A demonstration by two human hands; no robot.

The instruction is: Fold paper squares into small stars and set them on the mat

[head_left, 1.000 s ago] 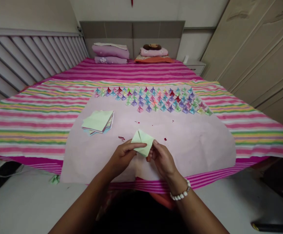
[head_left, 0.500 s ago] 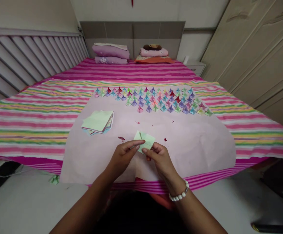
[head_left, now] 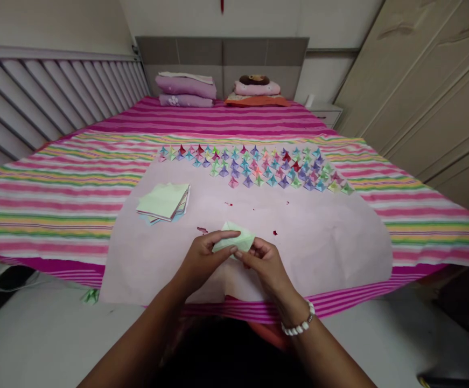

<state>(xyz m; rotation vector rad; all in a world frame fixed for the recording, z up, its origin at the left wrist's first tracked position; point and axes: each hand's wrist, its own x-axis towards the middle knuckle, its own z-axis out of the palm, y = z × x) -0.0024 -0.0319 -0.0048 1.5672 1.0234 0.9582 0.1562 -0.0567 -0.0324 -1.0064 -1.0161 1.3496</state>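
A pale green sheet of folded origami paper [head_left: 244, 238] is held up between both hands above the white paper mat [head_left: 331, 242]. My left hand [head_left: 208, 256] closes on its left side, the index finger stretched across the front and the thumb below. At the lower right, my right hand [head_left: 261, 261] pinches the paper between thumb and curled fingers. Parts of the sheet are hidden behind the fingers. To the left lies a stack of coloured paper squares [head_left: 163, 200], a pale green one on top. Several small folded paper shapes [head_left: 256, 167] stand in rows at the mat's far side.
Dark red paper scraps [head_left: 275, 233] lie scattered on the mat. Beneath it a striped bedspread [head_left: 48, 199] covers the bed. Folded bedding [head_left: 186, 89] is piled by the headboard [head_left: 202, 51]. A green crumpled piece [head_left: 91, 296] is near the bed's lower left edge.
The green paper has been turned in my hands: its fold lines and flap faced me before, and a smoother face shows now. Both hands keep nearly the same place.
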